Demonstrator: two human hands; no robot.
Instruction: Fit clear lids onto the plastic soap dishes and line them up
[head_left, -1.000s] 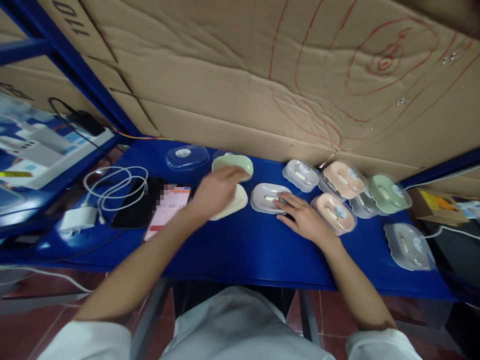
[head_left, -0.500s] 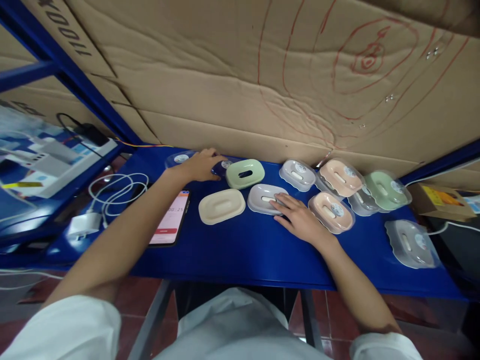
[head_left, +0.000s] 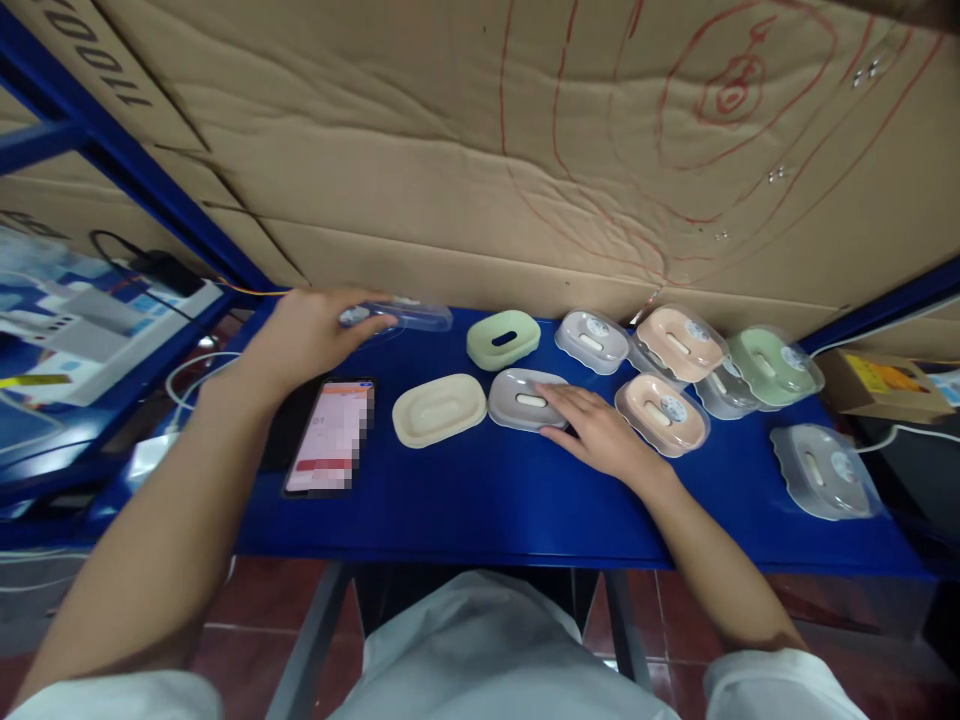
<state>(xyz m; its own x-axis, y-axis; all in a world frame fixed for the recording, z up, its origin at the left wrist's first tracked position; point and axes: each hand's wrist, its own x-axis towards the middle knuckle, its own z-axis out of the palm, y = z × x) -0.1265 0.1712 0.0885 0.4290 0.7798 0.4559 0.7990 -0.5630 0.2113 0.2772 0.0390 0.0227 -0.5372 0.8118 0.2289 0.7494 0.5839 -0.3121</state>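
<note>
My left hand (head_left: 319,335) is closed on a clear plastic lid (head_left: 427,316), thumb below and fingers above, tilted at the back of the blue table. Another clear lid (head_left: 358,316) with a round sticker lies partly behind that hand. My right hand (head_left: 596,428) rests with outstretched fingers on the right end of a grey soap dish (head_left: 510,400) that has a white bar in its middle. To the left of the grey dish lies a cream tray (head_left: 439,410), hollow side up. Behind them sits a green soap dish (head_left: 487,345) with an oval slot and no lid.
Lidded soap dishes in grey, peach (head_left: 664,415) and green (head_left: 776,368) stand in a group on the right. A lit phone (head_left: 326,440) lies left of the cream tray. Cables and a power strip (head_left: 187,310) are at far left. A cardboard wall (head_left: 420,200) rises behind the table.
My left hand has moved left, away from the green dish, and lifted the clear lid from beside it. My right hand stays on the grey dish.
</note>
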